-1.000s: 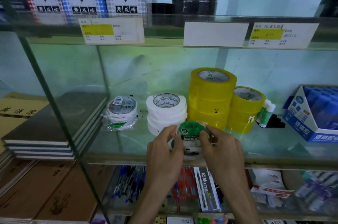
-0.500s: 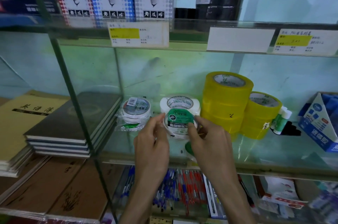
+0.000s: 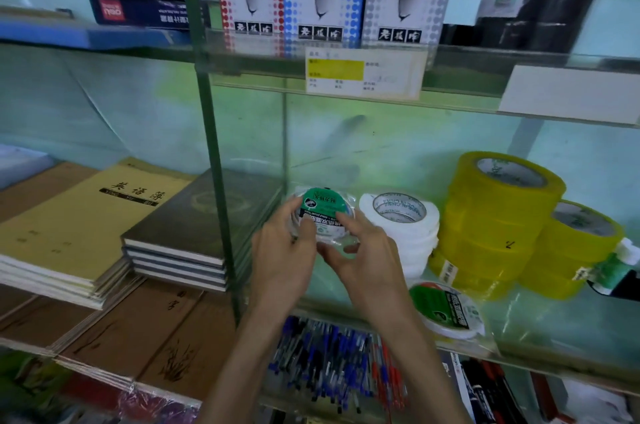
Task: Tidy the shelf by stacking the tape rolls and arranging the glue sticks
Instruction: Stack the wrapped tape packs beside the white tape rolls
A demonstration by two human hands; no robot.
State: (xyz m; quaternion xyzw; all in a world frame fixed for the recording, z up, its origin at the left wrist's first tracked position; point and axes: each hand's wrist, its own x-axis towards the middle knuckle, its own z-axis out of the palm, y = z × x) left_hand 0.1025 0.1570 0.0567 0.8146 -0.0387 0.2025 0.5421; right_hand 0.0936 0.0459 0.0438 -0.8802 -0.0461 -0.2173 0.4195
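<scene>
While both hands, left hand (image 3: 284, 250) and right hand (image 3: 363, 260), pinch the green-labelled tape roll (image 3: 323, 212) near the glass shelf's (image 3: 554, 326) left end, it should go down level and centred on the wrapped roll beneath.

Counting the shelf

I had two hands up, my left hand (image 3: 282, 247) and right hand (image 3: 363, 257). I counted two yellow tape stacks (image 3: 498, 219) (image 3: 571, 243), one white tape stack (image 3: 408, 233), two green-labelled rolls (image 3: 323, 212) (image 3: 446, 311).

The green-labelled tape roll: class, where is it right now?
In the head view, the green-labelled tape roll is held between both hands, just left of the white tape stack.
</scene>
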